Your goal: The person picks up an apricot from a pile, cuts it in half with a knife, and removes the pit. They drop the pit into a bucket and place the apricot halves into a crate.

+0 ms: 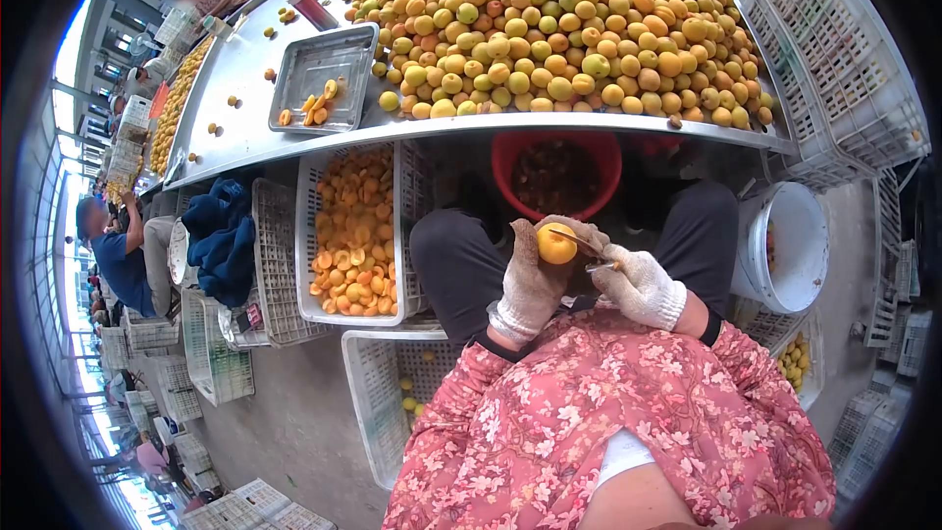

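A yellow apricot is gripped by my left hand, which wears a whitish work glove. My right hand, gloved too, is closed around the handle of a small knife. Its dark blade lies against the top of the apricot. Both hands are close together above my lap. Just beyond them, under the table edge, stands a red basin with dark brown bits inside. On the metal table, a steel tray holds several apricot halves.
A large heap of apricots covers the table's right part. Left of my legs is a white crate of apricot halves, with another crate nearer. A white bucket stands at my right. Several people work at the left.
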A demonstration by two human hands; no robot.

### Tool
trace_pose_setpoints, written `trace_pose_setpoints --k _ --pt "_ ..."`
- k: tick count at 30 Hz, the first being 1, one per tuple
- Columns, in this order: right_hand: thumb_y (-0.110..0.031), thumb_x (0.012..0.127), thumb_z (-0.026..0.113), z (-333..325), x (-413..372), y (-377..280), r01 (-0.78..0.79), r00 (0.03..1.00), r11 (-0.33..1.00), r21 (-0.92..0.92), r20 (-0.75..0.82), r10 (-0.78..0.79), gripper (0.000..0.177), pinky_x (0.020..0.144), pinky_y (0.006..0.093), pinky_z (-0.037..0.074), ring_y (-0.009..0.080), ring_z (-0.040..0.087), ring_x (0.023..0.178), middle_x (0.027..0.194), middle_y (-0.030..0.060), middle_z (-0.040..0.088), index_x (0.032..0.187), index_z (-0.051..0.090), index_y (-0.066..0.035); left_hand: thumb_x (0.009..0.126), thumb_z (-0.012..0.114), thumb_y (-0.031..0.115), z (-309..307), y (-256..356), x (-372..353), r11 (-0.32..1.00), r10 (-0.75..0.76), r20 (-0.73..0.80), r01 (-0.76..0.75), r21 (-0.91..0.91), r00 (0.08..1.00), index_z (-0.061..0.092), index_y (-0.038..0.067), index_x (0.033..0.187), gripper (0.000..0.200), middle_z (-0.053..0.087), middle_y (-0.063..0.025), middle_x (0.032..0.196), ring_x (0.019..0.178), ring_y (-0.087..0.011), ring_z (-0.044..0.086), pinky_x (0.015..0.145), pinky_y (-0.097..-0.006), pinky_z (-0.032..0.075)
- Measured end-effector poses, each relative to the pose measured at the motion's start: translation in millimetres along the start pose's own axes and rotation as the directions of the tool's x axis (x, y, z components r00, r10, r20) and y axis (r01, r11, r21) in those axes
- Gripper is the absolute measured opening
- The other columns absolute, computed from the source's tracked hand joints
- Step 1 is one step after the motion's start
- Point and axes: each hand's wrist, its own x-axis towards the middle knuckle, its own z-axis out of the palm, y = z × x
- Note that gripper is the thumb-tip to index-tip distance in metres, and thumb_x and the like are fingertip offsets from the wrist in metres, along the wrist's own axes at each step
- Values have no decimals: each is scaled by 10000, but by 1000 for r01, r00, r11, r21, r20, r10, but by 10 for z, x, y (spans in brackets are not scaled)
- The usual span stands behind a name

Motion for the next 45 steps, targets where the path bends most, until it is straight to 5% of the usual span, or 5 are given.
trace_pose_setpoints --k 13,18,26,41,45 --pt "-244 957 590 161 128 45 92 984 995 -44 -148 -97 271 661 402 519 378 680 778 806 214 671 1084 572 -6 936 376 714 264 -95 46 977 -10 -114 -14 -211 993 558 15 1237 783 644 -158 1118 1174 -292 570 1064 -426 409" --pt "-262 944 611 118 126 -39 87 977 948 -306 -157 -141 283 623 436 525 412 663 730 795 215 668 1077 568 -15 967 507 570 303 130 -13 824 254 -24 -203 530 967 392 18 1387 703 631 -128 1163 1202 -243 558 1047 -373 428" --pt "-274 934 623 274 196 138 195 922 946 -259 -281 -267 318 619 447 537 416 665 728 790 209 669 1105 552 -16 966 476 607 364 -5 51 980 -24 -86 6 -198 996 457 8 1319 696 627 -108 1187 1177 -213 553 1042 -345 412" --pt "-238 932 628 190 190 0 172 911 959 -226 -334 -242 266 606 442 526 415 662 721 793 204 671 1063 556 -18 988 554 471 355 -56 120 992 -5 -163 -15 -127 987 472 39 1350 569 610 -119 1239 1038 -163 592 975 -294 442" --pt "-259 946 611 165 179 -24 98 952 968 -230 -262 -159 270 611 440 523 419 660 731 787 220 663 1042 552 -14 977 623 313 308 86 88 919 226 -96 -179 350 969 458 46 1371 503 597 -114 1250 1032 -160 590 977 -298 447"
